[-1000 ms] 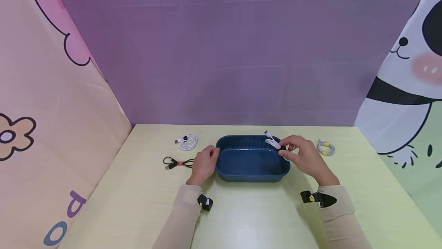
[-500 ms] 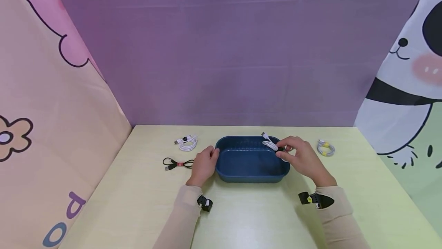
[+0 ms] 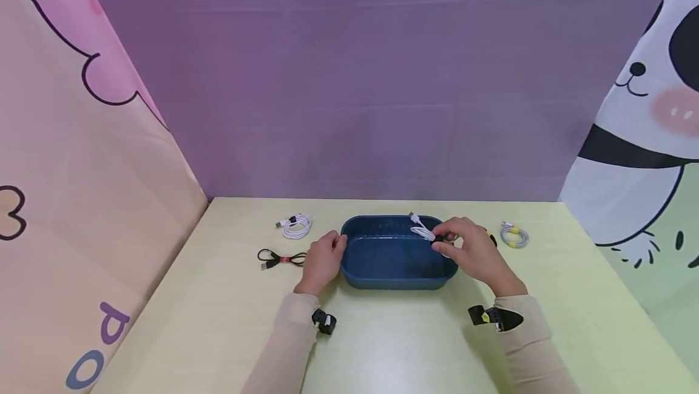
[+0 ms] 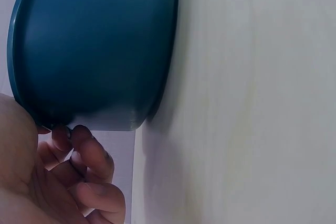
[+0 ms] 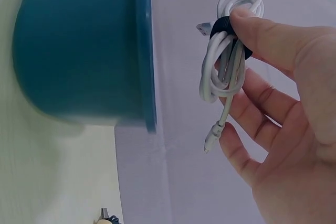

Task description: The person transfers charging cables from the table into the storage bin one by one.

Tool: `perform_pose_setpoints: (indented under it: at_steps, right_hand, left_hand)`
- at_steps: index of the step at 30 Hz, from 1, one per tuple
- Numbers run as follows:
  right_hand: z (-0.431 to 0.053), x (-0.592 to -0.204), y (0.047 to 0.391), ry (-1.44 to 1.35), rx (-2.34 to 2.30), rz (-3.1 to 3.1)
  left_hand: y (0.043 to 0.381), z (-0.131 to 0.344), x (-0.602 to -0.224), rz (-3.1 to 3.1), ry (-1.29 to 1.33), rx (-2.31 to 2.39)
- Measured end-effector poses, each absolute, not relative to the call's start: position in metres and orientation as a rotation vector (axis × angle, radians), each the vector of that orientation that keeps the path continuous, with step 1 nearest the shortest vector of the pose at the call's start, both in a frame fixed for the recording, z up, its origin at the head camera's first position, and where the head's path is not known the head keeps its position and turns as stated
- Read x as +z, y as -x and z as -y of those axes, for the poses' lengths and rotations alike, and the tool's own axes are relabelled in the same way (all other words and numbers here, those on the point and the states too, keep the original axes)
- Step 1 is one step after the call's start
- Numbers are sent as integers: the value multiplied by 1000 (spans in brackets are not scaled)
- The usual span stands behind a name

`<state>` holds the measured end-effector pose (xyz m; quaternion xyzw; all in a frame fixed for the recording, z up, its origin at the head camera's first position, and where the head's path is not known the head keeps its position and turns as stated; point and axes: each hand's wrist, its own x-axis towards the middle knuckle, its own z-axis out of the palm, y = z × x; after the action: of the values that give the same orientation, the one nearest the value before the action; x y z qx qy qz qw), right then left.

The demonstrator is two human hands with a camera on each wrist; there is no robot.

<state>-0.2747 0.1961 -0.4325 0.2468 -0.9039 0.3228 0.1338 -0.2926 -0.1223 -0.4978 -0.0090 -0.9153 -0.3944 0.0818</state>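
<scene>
A white USB cable [image 5: 223, 59], coiled and bound with a black strap, hangs from my right hand [image 3: 474, 254]; thumb and fingers pinch it at the strap. In the head view it is over the right part of a blue plastic basin [image 3: 398, 281], above the rim. One plug points up and away. My left hand [image 3: 324, 260] grips the basin's left rim, its fingers curled against the outer wall in the left wrist view. Close to that hand lies a black USB cable [image 3: 284, 258] with a red tie, partly hidden by the hand.
Another coiled white cable [image 3: 297, 226] with a black tie lies at the back left. A pale cable with yellow ties [image 3: 515, 235] lies to the right. Behind my right hand shows part of a black and yellow item [image 3: 493, 239]. A purple cloth backdrop [image 3: 382, 108] stands behind the table [image 3: 382, 345].
My right hand has moved slightly left with the white cable, farther over the basin. The black and yellow item has come into sight behind it. My left hand stays on the rim.
</scene>
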Motion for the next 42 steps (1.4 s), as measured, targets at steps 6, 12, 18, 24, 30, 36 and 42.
perform_pose_setpoints:
  at_steps: [6,12,18,24,30,36,42]
  right_hand:
    - [-196,-434,276,-735,903,2629]
    - [-194,-435,275,-747,909,2635]
    - [-191,-437,274,-749,909,2662]
    - [-188,-438,274,-756,905,2674]
    - [-189,-441,273,-752,882,2686]
    - [-187,-439,273,-771,875,2677]
    - [-184,-440,273,-785,856,2675]
  left_hand:
    - [291,121,-497,2733,24,-1200]
    - [291,120,-497,2738,14,-1208]
    - [291,121,-497,2738,12,-1203]
    - [291,122,-498,2738,20,-1205]
    - [292,121,-501,2735,45,-1204]
    - [292,122,-498,2730,41,-1209]
    - [292,122,-497,2733,37,-1198]
